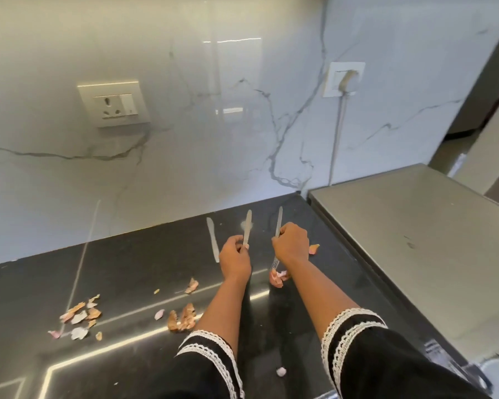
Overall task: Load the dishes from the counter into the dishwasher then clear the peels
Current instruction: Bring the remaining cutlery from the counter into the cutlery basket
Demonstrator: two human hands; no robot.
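Peels, left cluster [79, 315]: you have about ten thin pink and tan scraps scattered on the dark counter [133, 272], well left of your arms.
Peels, middle [182, 316]: you have a tan heap by your left sleeve, one pink flake just left of it, and one curled piece farther back.
Peels, right: you have a pink clump [277, 277] under your right wrist, one scrap [314, 249] beyond your right hand, and one pink piece [281, 371] between your sleeves.
Knives: you have three in view. One table knife [213, 240] lies flat on the counter, just left of your left hand.
Left hand [234, 254]: your fingers curl round the handle of the second knife [247, 227], its blade pointing away toward the wall.
Right hand [290, 240]: your fist grips the third knife [279, 220], blade pointing away, together with a fork [274, 264] whose tines stick out below your hand toward you.
Arms: both reach forward, nearly parallel, in black sleeves with white lace trim.
Wall: two sockets, one at left [114, 104] and one at right [343, 79] with a cord plugged in.
Far right: a grey appliance top [415, 226] stands beside the counter.
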